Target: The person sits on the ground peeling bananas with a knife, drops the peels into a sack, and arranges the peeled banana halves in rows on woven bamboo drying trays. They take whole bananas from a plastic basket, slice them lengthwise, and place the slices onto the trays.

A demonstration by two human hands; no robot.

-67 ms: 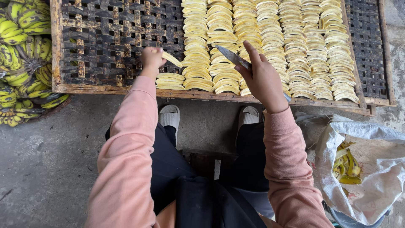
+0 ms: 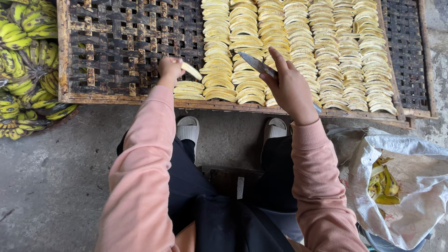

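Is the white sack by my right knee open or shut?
Open: the sack gapes at its mouth, and banana peels show inside.

Both arms extended forward; left hand (image 2: 169, 68) pinched closed, right hand (image 2: 290, 89) fisted, forefinger raised.

The only package here is a white woven plastic sack (image 2: 410, 186), lying slumped on the concrete floor at the lower right, just beside the person's right leg and below the near corner of the wooden drying rack (image 2: 63, 56). Its mouth gapes open and its cloth is crumpled into loose folds, greyish white with a dull, dusty inner face. Inside the opening lies a small heap of yellow-green banana peels (image 2: 382, 184), some with dark spots. The far edge of the sack runs out of view at the right and at the bottom. I see no labels, signs or screens anywhere around it.
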